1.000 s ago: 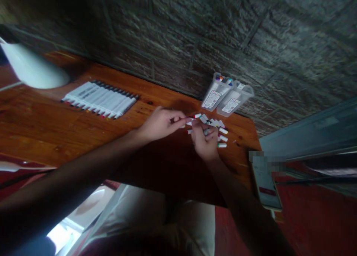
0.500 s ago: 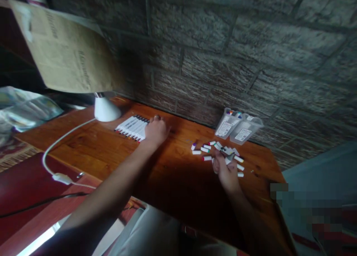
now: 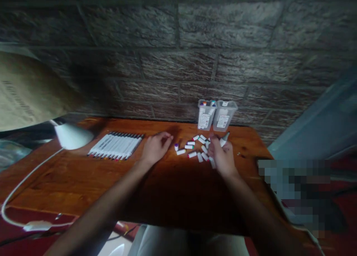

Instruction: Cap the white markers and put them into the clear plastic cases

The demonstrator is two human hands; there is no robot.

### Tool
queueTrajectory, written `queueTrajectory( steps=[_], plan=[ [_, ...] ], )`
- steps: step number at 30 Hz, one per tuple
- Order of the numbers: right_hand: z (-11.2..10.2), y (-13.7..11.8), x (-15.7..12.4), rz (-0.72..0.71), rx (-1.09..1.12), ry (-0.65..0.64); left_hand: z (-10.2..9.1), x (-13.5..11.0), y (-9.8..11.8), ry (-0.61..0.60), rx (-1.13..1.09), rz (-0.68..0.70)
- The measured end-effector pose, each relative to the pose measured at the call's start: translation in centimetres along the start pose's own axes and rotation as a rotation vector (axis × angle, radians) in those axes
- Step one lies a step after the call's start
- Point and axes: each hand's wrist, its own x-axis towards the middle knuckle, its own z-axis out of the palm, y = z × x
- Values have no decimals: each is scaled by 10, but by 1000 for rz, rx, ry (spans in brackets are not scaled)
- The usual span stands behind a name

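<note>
My right hand (image 3: 221, 156) is curled round a white marker (image 3: 224, 140) whose tip pokes up past my fingers, just in front of two clear plastic marker cases (image 3: 216, 115) standing against the brick wall. Several loose white caps with coloured ends (image 3: 192, 148) lie scattered on the wooden table (image 3: 156, 181) between my hands. My left hand (image 3: 156, 147) rests on the table left of the caps, fingers loosely bent, holding nothing I can see. A neat row of white markers (image 3: 115, 146) lies further left.
A white lamp base (image 3: 73, 135) with its cord (image 3: 22, 185) sits at the table's left end, under a tan paper shade (image 3: 25, 92). The brick wall runs along the table's far edge. A blurred patch covers things at the right.
My left hand has come back from the row of markers to the caps. My right hand has lifted a marker upright. The camera has swung to face the wall squarely.
</note>
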Motion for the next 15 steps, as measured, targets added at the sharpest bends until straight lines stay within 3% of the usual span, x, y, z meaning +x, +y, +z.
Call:
queueTrajectory(
  steps=[2,5,11,15],
  plan=[
    [-5,-2,8,17,41,92,5,-3,11,68,-66,78],
    [-11,-2,17,12,35,127,6,-6,23,108,-81,241],
    [-8,2,18,-31,-96,102,18,-6,45,-99,120,533],
    [-5,5,16,-86,-154,86,25,-6,55,-158,225,628]
  ],
)
